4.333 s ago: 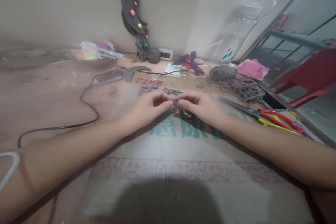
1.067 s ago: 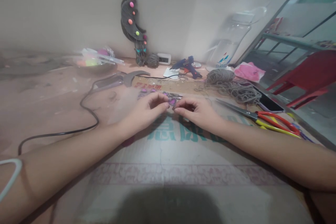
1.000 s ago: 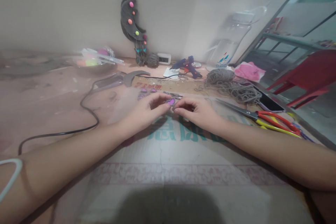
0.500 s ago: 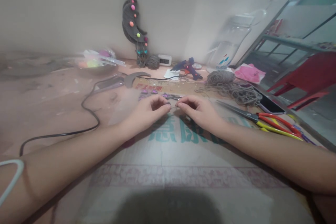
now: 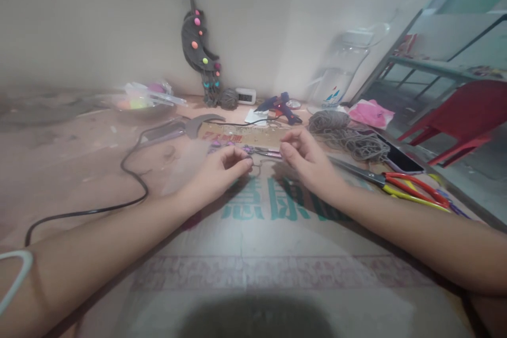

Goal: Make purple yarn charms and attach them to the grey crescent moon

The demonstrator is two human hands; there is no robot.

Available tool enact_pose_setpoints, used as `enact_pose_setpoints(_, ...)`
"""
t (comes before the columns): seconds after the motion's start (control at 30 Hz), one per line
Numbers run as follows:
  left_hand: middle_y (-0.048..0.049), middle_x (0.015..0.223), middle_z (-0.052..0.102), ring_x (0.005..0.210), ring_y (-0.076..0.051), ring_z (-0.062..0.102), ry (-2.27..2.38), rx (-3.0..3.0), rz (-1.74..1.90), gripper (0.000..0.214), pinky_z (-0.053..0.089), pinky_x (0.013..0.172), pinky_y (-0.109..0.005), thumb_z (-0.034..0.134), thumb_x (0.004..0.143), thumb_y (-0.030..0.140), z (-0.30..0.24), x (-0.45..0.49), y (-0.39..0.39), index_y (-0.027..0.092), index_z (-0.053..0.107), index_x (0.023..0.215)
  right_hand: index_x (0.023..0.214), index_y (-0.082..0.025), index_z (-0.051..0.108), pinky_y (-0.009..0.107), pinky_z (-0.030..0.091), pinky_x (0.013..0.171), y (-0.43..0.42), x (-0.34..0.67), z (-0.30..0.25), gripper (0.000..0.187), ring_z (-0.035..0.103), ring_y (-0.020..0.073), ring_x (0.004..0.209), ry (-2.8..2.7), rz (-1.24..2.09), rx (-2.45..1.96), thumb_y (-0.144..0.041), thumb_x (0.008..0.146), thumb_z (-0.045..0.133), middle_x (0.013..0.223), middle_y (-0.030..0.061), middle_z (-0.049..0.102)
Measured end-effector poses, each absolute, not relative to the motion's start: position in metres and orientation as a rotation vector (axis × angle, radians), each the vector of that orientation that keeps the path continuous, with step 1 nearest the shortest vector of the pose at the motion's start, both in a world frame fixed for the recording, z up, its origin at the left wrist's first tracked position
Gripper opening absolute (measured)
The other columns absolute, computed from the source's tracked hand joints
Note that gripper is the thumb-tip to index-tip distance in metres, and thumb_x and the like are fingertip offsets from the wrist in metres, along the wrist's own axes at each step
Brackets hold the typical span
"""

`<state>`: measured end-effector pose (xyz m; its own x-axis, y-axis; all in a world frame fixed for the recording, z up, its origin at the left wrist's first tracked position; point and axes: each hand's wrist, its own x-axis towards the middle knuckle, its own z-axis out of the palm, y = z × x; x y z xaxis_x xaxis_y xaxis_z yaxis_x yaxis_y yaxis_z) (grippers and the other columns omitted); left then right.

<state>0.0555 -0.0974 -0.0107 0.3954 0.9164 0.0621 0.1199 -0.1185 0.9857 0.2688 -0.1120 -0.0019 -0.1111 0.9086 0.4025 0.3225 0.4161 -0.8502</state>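
Note:
My left hand (image 5: 222,171) pinches a short piece of grey yarn (image 5: 259,162) between thumb and fingers. A thin loop of it trails out to the right, over the printed sheet with green characters. Raised a little to the right is my right hand (image 5: 311,163), fingers loosely bent and apart, with nothing visible in them. Just behind the hands lie small purple-handled scissors (image 5: 267,152), their handles partly covered by my left hand. Large shears (image 5: 372,175) with red and yellow handles rest beside my right forearm.
A glue gun (image 5: 281,108) stands at the back, its black cord (image 5: 129,169) winding left. Grey yarn (image 5: 344,134) lies near a phone (image 5: 404,161) and a water bottle (image 5: 340,74). A grey crescent ornament (image 5: 194,45) hangs on the wall; a grey crescent piece (image 5: 194,125) lies below.
My right hand has moved up and right, away from my left hand, and its fingers have parted. The left hand keeps its pinch. The view has shifted slightly.

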Motion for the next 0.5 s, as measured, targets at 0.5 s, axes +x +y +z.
enact_pose_setpoints(0.5, -0.0011, 0.078, 0.067, 0.072, -0.014, 0.062, 0.926, 1.564, 0.895, 0.026, 0.046, 0.071, -0.027, 0.066, 0.085, 0.041, -0.016, 0.053, -0.093, 0.016, 0.059, 0.081, 0.114, -0.013, 0.071, 0.039, 0.048, 0.088, -0.078, 0.303, -0.006, 0.028, 0.063, 0.0269, 0.102, -2.559, -0.227, -1.316, -0.024, 0.097, 0.052, 0.111, 0.0155, 0.070)
